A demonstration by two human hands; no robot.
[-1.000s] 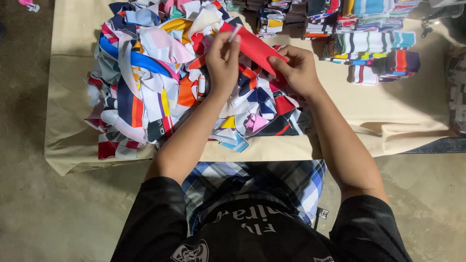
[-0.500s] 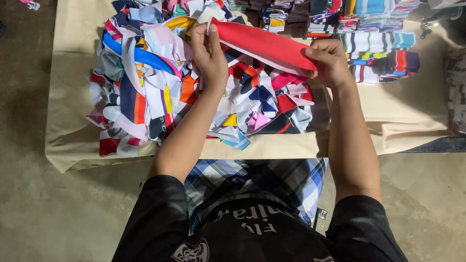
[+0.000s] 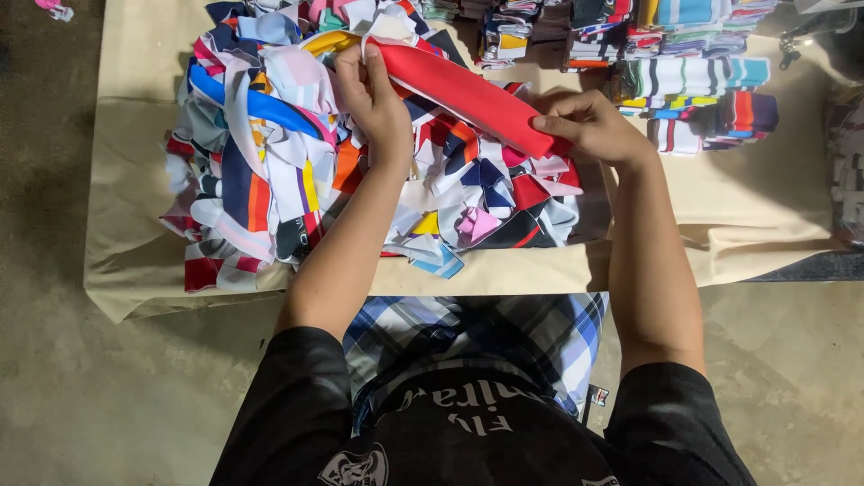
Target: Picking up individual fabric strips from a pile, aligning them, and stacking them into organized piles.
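From the head camera I look straight down on a low table [image 3: 774, 216] draped in tan cloth. My left hand [image 3: 373, 94] is closed in a pinch on the upper end of a red fabric strip [image 3: 468, 94], and my right hand [image 3: 589, 126] is closed round its lower end, fingers curled over the edge. The strip is stretched between them, slanting down to the right, held just above a loose heap of mixed-colour fabric scraps [image 3: 360, 171] that covers the left and middle of the table.

What I would worry about: the strip hangs close over the heap, so I judge a slack end could drag across it and snag or pull a neighbouring scrap along. The heap also spills right to the near table edge, where a blue striped scrap [image 3: 441, 263] overhangs; a nudge from my left forearm, which lies across the pile, could tip pieces onto the concrete floor [image 3: 108, 405].

Around it: neater stacks of folded striped pieces [image 3: 693, 85] sit at the far right, just beyond my right hand, so that is the tight side. A small pink scrap [image 3: 52, 9] lies on the floor at the top left. My plaid shorts [image 3: 477, 333] fill the bottom of the view.
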